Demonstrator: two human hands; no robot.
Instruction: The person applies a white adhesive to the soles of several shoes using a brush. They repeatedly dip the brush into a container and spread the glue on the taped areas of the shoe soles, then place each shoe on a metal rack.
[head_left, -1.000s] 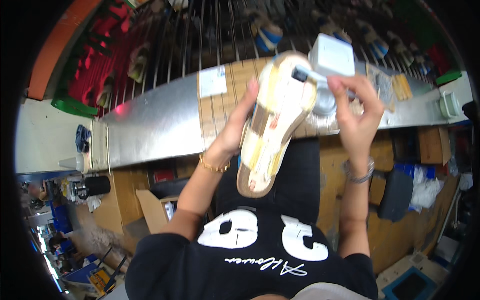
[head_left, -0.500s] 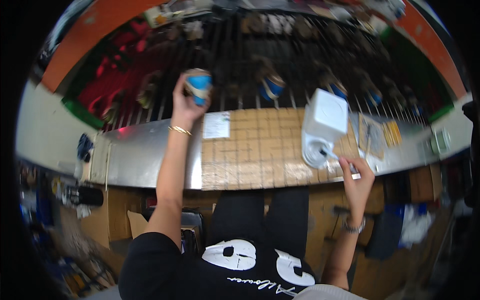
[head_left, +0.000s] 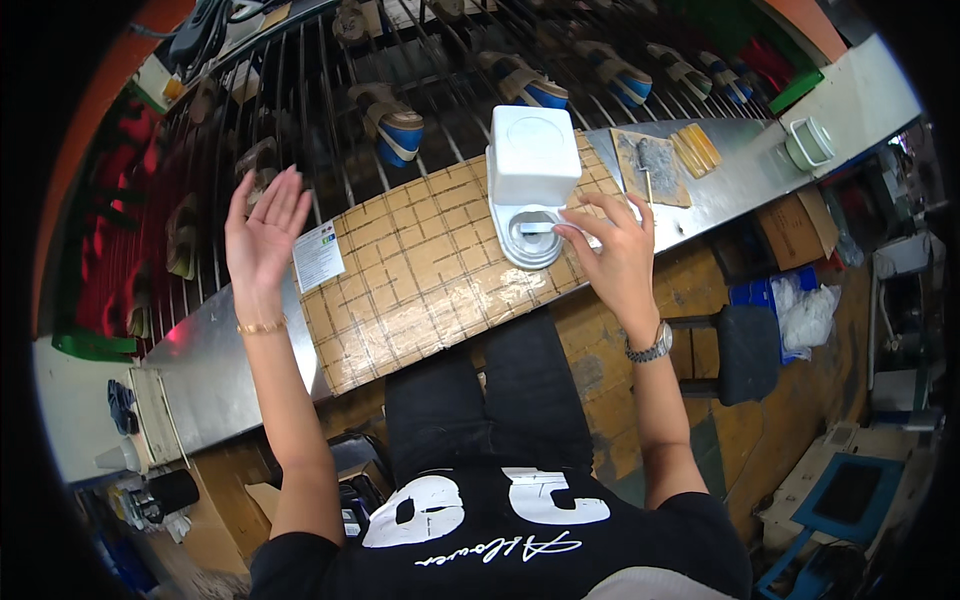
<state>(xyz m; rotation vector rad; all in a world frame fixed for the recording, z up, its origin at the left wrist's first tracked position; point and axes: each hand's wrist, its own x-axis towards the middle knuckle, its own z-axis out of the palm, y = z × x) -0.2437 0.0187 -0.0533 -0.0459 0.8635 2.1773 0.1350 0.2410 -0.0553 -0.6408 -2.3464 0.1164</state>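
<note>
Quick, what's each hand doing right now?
Left hand: open, palm up, holding nothing.
Right hand: closed, fingers pinching a pale-handled brush at the round cup.

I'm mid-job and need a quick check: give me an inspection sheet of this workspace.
Surface: taped cardboard on a metal bench.
Things in use: white container with round cup; pale-handled tool at the cup.
Clutter: white card, stained board, yellow pieces, green tub.
Hands: left hand open, holding nothing; right hand pinching the tool.
Cables: dark looped thing at top left; cannot tell whether it is cable.
Surroundings: shoes beyond the bench; dark chair at right.
</note>
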